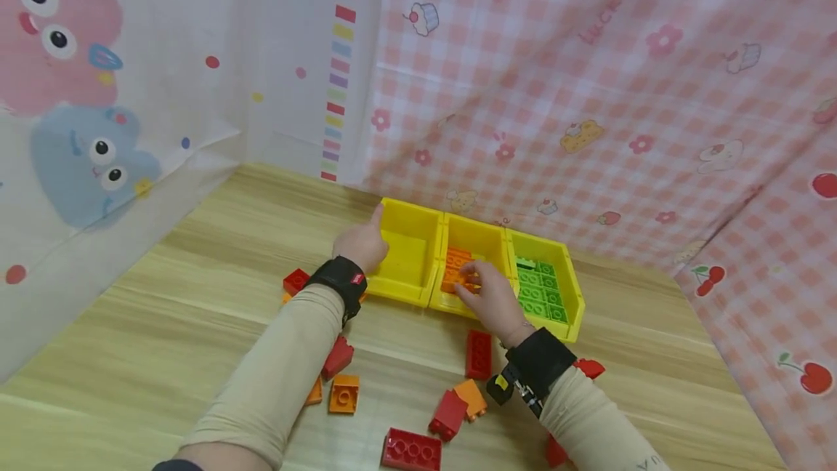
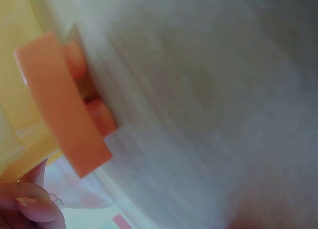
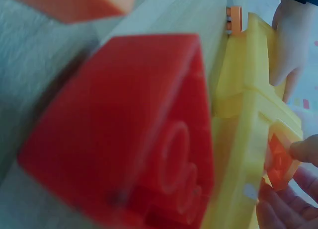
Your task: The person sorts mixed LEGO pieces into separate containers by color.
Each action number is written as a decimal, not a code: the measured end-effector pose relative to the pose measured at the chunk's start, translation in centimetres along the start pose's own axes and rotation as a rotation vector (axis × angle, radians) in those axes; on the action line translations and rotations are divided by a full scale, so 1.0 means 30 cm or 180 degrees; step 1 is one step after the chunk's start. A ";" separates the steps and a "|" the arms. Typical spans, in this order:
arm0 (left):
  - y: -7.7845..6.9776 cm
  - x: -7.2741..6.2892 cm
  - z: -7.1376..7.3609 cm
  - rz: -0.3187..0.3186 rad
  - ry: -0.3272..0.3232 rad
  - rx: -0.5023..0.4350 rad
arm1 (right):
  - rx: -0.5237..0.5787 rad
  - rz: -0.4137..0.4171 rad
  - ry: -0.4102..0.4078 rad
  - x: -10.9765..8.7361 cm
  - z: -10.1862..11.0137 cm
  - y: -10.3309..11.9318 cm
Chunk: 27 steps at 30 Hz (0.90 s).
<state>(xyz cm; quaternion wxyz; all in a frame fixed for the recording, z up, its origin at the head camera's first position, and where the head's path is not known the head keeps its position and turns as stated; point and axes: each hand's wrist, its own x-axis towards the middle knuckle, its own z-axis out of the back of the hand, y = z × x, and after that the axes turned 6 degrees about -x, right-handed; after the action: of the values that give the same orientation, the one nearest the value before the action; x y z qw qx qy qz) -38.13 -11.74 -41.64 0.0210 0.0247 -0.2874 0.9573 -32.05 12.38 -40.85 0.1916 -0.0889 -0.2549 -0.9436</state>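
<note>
Three yellow bins (image 1: pixel 400 295) stand joined in a row. My left hand (image 1: pixel 362 244) grips the left wall of the left bin, one digit stretched along its rim; in the left wrist view its fingers (image 2: pixel 31 205) curl beside the yellow plastic. My right hand (image 1: pixel 492 298) reaches into the middle bin (image 1: pixel 480 232). In the right wrist view its thumb and fingers pinch an orange toy brick (image 3: pixel 279 162). More orange bricks (image 1: pixel 458 260) lie in that bin. Green bricks (image 1: pixel 541 289) lie in rows inside the right bin (image 1: pixel 575 304).
Loose red bricks (image 1: pixel 412 449) and orange bricks (image 1: pixel 344 394) are scattered on the wooden table (image 1: pixel 216 253) before the bins, some partly behind my arms. A red brick (image 1: pixel 479 355) lies just in front of the middle bin. Patterned cloth (image 1: pixel 523 93) hangs behind the bins.
</note>
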 end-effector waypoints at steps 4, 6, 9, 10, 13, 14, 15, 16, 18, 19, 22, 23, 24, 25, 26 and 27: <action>-0.008 -0.002 0.002 -0.0007 0.0011 -0.0002 | -0.0109 -0.0139 -0.0143 0.014 -0.002 -0.004; -0.011 -0.004 0.006 -0.0013 0.0016 0.0014 | -0.0197 -0.0162 -0.0208 0.028 -0.003 -0.006; -0.014 -0.007 0.010 -0.0005 0.0035 0.0046 | -0.0348 -0.0183 -0.0183 0.052 -0.012 -0.012; -0.014 -0.007 0.010 -0.0001 0.0041 0.0050 | -0.0376 -0.0202 -0.0146 0.058 -0.015 -0.014; -0.014 -0.009 0.011 0.0000 0.0049 0.0040 | -0.0377 -0.0242 -0.0065 0.072 -0.025 -0.017; -0.013 -0.009 0.011 -0.0008 0.0054 0.0033 | -0.0365 -0.0248 -0.0042 0.076 -0.029 -0.019; -0.013 -0.009 0.011 -0.0014 0.0055 0.0028 | -0.0335 -0.0250 -0.0013 0.079 -0.032 -0.020; -0.013 -0.009 0.011 -0.0019 0.0054 0.0025 | -0.0306 -0.0239 0.0012 0.082 -0.035 -0.021; -0.012 -0.009 0.012 -0.0013 0.0050 0.0023 | -0.0269 -0.0213 0.0092 0.089 -0.041 -0.025; -0.012 -0.008 0.013 -0.0013 0.0048 0.0026 | -0.0270 -0.0195 0.0136 0.091 -0.042 -0.027; -0.014 -0.008 0.014 -0.0012 0.0034 0.0022 | -0.0274 -0.0139 0.0249 0.094 -0.040 -0.031; -0.013 -0.007 0.013 -0.0011 0.0030 0.0029 | -0.0273 -0.0123 0.0281 0.094 -0.039 -0.032; -0.013 -0.007 0.013 -0.0014 0.0027 0.0039 | -0.0284 -0.0085 0.0298 0.092 -0.039 -0.033; -0.013 -0.007 0.011 -0.0021 0.0025 0.0055 | -0.0281 -0.0064 0.0320 0.091 -0.038 -0.033; -0.013 -0.007 0.010 -0.0027 0.0027 0.0062 | -0.0272 -0.0040 0.0338 0.088 -0.038 -0.035; -0.013 -0.007 0.009 -0.0026 0.0022 0.0076 | -0.0239 -0.0026 0.0368 0.084 -0.037 -0.036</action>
<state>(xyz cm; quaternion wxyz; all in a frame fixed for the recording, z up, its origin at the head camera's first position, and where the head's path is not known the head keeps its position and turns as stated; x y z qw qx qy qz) -37.89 -11.57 -41.23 0.0256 0.0229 -0.2759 0.9606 -34.88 11.88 -41.62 0.1987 -0.0403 -0.2082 -0.9568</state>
